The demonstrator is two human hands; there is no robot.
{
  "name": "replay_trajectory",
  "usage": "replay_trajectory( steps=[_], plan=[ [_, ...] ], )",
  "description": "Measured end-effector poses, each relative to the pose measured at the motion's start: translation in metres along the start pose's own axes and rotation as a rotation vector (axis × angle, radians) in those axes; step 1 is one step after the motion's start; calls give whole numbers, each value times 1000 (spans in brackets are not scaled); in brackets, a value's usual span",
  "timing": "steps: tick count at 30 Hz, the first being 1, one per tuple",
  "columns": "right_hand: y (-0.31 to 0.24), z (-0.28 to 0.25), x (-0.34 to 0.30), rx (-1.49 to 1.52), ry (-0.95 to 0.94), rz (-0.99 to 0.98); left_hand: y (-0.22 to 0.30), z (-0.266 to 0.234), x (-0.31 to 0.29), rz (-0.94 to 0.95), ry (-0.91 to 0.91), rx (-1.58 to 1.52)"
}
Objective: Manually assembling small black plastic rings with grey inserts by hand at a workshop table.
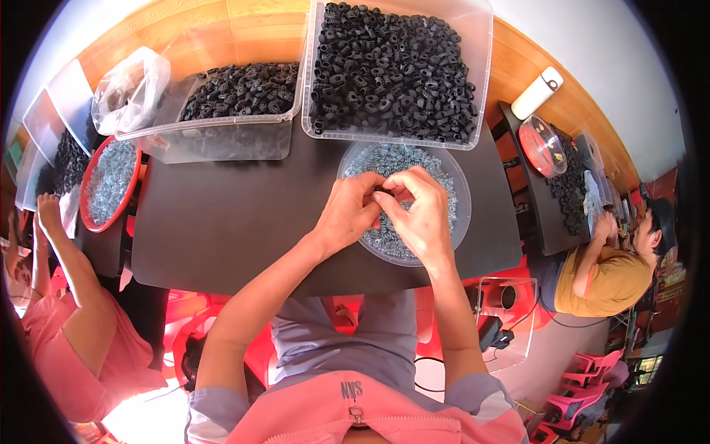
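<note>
My left hand [345,213] and my right hand [423,216] meet above a round clear tub [464,211], fingertips pinched together. Between them sits a small black plastic part [381,189], mostly covered by my fingers. A bit of red shows just below the fingertips, too small to make out. The tub is filled with small silvery-blue pieces [392,157] that look like springs. Just beyond it stands a clear bin [488,81] heaped with small hollow black plastic parts [392,70].
A second clear bin [222,140] of black parts stands on the dark table [229,222], beside a plastic bag [133,85]. At the left, a co-worker's arm [66,237] reaches near a red basin [86,194]. Another person [603,281] works at a right-hand table with a white bottle [538,92].
</note>
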State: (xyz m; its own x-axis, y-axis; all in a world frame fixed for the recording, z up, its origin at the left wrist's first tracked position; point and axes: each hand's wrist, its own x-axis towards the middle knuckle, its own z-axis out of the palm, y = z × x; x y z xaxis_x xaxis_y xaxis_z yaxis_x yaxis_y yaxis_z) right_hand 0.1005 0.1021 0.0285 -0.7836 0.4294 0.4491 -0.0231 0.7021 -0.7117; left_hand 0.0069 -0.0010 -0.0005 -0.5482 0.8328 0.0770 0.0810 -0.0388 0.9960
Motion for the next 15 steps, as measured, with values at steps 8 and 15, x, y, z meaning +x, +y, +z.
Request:
replay_trajectory(
  steps=[8, 15],
  plan=[
    [-14, -1, 2, -456, -49, -246, 0, 1, -2, 56, -19, 158],
    [20, -22, -2, 621, -9, 308, 3, 0, 0, -29, -74, -182]
  ],
)
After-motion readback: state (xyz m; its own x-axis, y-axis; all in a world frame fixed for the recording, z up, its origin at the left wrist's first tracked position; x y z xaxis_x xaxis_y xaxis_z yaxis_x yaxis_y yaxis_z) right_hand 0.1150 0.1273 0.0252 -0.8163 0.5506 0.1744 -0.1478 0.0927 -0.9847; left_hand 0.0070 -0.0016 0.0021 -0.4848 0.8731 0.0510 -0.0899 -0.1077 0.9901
